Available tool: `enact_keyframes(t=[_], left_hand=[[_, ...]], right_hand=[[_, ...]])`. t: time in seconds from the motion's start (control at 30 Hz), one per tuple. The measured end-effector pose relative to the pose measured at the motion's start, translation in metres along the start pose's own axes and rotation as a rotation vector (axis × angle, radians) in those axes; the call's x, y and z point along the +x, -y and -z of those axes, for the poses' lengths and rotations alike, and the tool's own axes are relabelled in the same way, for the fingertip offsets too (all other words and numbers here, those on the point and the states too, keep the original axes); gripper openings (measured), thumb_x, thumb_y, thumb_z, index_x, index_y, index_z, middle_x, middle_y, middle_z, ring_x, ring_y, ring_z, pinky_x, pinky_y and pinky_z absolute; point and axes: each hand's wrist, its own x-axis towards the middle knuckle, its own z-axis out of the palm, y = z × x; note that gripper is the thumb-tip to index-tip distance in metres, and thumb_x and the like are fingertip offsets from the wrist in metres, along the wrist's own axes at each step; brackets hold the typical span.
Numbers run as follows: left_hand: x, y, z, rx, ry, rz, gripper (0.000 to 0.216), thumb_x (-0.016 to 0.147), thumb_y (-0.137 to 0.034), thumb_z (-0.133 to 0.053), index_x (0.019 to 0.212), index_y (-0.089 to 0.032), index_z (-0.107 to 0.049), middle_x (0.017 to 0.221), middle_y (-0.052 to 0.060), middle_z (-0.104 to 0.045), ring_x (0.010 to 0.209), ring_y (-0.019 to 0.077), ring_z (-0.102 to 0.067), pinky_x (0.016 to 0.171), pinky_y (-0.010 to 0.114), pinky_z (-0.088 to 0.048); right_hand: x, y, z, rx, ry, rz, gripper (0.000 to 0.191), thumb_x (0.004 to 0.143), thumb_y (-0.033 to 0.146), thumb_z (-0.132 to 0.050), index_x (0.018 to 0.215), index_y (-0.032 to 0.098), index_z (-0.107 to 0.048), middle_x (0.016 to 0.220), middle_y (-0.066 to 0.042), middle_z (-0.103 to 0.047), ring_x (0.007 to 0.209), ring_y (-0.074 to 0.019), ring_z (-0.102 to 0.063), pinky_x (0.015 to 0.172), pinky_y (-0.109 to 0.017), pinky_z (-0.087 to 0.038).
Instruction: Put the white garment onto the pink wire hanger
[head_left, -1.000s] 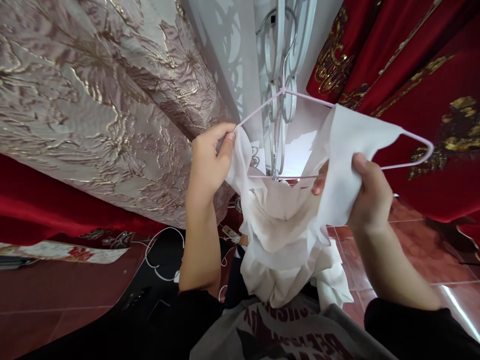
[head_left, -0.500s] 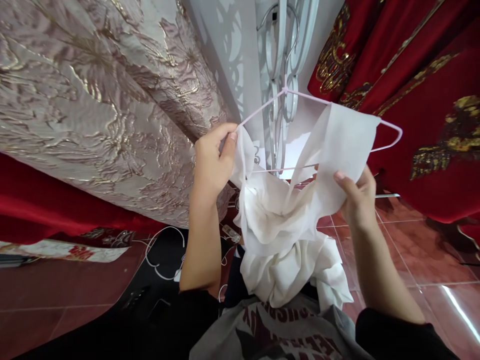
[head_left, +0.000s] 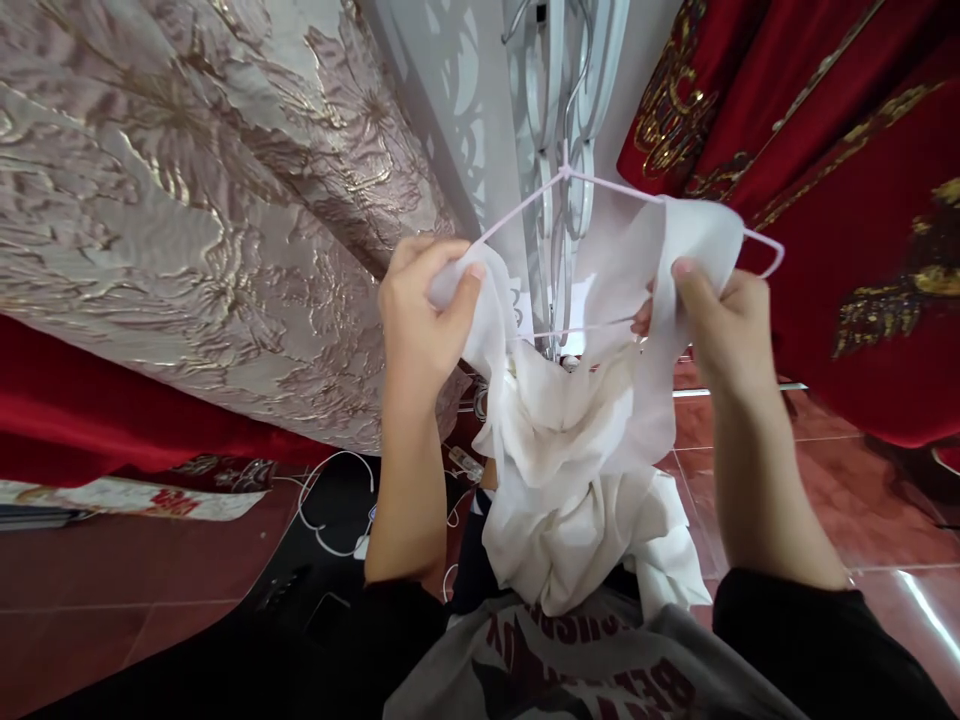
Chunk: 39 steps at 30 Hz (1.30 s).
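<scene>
A white garment (head_left: 577, 470) hangs from a pale pink wire hanger (head_left: 630, 195) in front of me, its lower part bunched against my chest. My left hand (head_left: 420, 315) is closed on the garment's left shoulder, at the hanger's left arm. The garment's right shoulder strap is pinched in my right hand (head_left: 724, 320), just below the hanger's right end. The hanger's hook (head_left: 568, 135) rises over a white ornate metal frame.
A beige and gold brocade fabric (head_left: 202, 190) hangs at the left. Red cloths with gold embroidery (head_left: 847, 170) hang at the right. Below lie a red tiled floor (head_left: 847, 500), a black item with white cables (head_left: 330, 510) and a printed sheet (head_left: 127, 497).
My right hand has risen along the garment's right strap to near the hanger's right end. The hanger's right end has swung in towards the centre. My left hand keeps its grip.
</scene>
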Motion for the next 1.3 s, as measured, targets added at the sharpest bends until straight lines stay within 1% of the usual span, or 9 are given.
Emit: enact_keyframes(t=[0.27, 0.33, 0.47, 0.53, 0.8, 1.0, 1.13, 1.2, 1.3], left_hand=[[0.003, 0.01, -0.004, -0.229, -0.007, 0.126, 0.03, 0.078, -0.011, -0.08, 0.102, -0.027, -0.073, 0.106, 0.002, -0.071, 0.111, 0.0249, -0.063, 0.106, 0.041, -0.048], [0.003, 0.012, -0.006, -0.321, -0.035, 0.137, 0.033, 0.077, -0.007, -0.081, 0.103, -0.025, -0.072, 0.108, 0.001, -0.071, 0.114, 0.0244, -0.062, 0.109, 0.042, -0.047], [0.003, 0.021, -0.006, -0.506, -0.14, 0.117, 0.04, 0.073, 0.001, -0.081, 0.105, -0.021, -0.071, 0.115, 0.0, -0.071, 0.125, 0.0228, -0.06, 0.117, 0.043, -0.043], [0.002, 0.034, 0.0, -0.607, -0.234, 0.166, 0.043, 0.07, 0.006, -0.077, 0.104, -0.019, -0.07, 0.118, 0.001, -0.072, 0.128, 0.0222, -0.059, 0.117, 0.042, -0.045], [-0.05, 0.079, 0.014, -0.871, -0.774, 0.7, 0.034, 0.089, 0.012, -0.042, 0.084, -0.018, -0.056, 0.095, -0.003, -0.074, 0.104, 0.0139, -0.071, 0.099, 0.035, -0.054], [-0.084, 0.008, -0.029, -1.156, -0.437, 0.652, 0.03, 0.079, -0.013, -0.06, 0.106, -0.024, -0.065, 0.131, 0.004, -0.069, 0.118, 0.025, -0.068, 0.1, 0.044, -0.058], [-0.08, -0.013, -0.047, -1.196, -0.383, 0.543, 0.018, 0.088, -0.026, -0.066, 0.105, -0.025, -0.066, 0.108, 0.005, -0.071, 0.098, 0.0204, -0.07, 0.094, 0.04, -0.059], [-0.08, -0.012, -0.052, -1.216, -0.343, 0.524, 0.009, 0.091, -0.029, -0.07, 0.096, -0.021, -0.068, 0.086, 0.002, -0.065, 0.083, 0.0159, -0.067, 0.091, 0.036, -0.059], [-0.085, -0.008, -0.056, -1.234, -0.312, 0.478, 0.012, 0.093, -0.031, -0.071, 0.09, -0.019, -0.068, 0.077, 0.0, -0.056, 0.077, 0.014, -0.063, 0.092, 0.037, -0.059]], right_hand=[[-0.033, -0.036, -0.009, -0.113, -0.537, 0.631, 0.04, 0.09, 0.042, -0.068, 0.127, 0.03, -0.056, 0.129, -0.007, -0.057, 0.12, -0.024, -0.061, 0.101, -0.046, -0.052], [-0.035, -0.028, -0.021, -0.155, -0.423, 0.724, 0.028, 0.096, 0.036, -0.059, 0.123, 0.03, -0.058, 0.12, -0.006, -0.059, 0.113, -0.0227, -0.063, 0.098, -0.045, -0.053], [-0.024, -0.022, -0.051, -0.328, 0.239, 0.714, 0.025, 0.099, 0.03, -0.052, 0.12, 0.024, -0.063, 0.118, -0.007, -0.069, 0.114, -0.0236, -0.065, 0.101, -0.045, -0.051], [-0.015, -0.029, -0.064, -0.388, 0.354, 0.664, 0.022, 0.099, 0.03, -0.053, 0.114, 0.022, -0.067, 0.113, -0.006, -0.074, 0.108, -0.0226, -0.067, 0.098, -0.043, -0.051], [-0.025, -0.057, -0.071, -0.414, 0.176, 0.681, 0.014, 0.097, 0.024, -0.057, 0.095, 0.022, -0.071, 0.089, -0.002, -0.073, 0.085, -0.0183, -0.065, 0.088, -0.038, -0.047], [-0.045, -0.054, -0.084, -0.348, 0.189, 0.681, 0.024, 0.096, 0.02, -0.052, 0.112, 0.024, -0.069, 0.109, -0.006, -0.075, 0.101, -0.0213, -0.068, 0.099, -0.046, -0.049], [-0.059, -0.042, -0.075, -0.29, 0.309, 0.635, 0.031, 0.097, 0.023, -0.053, 0.125, 0.027, -0.065, 0.127, -0.004, -0.071, 0.125, -0.0228, -0.064, 0.117, -0.054, -0.041], [-0.062, -0.037, -0.06, -0.215, 0.187, 0.633, 0.031, 0.097, 0.025, -0.055, 0.126, 0.029, -0.065, 0.129, -0.004, -0.07, 0.127, -0.0226, -0.063, 0.114, -0.051, -0.045], [-0.05, -0.035, -0.029, -0.138, -0.375, 0.619, 0.034, 0.092, 0.032, -0.063, 0.125, 0.026, -0.064, 0.126, -0.008, -0.065, 0.117, -0.0232, -0.063, 0.101, -0.046, -0.052]])
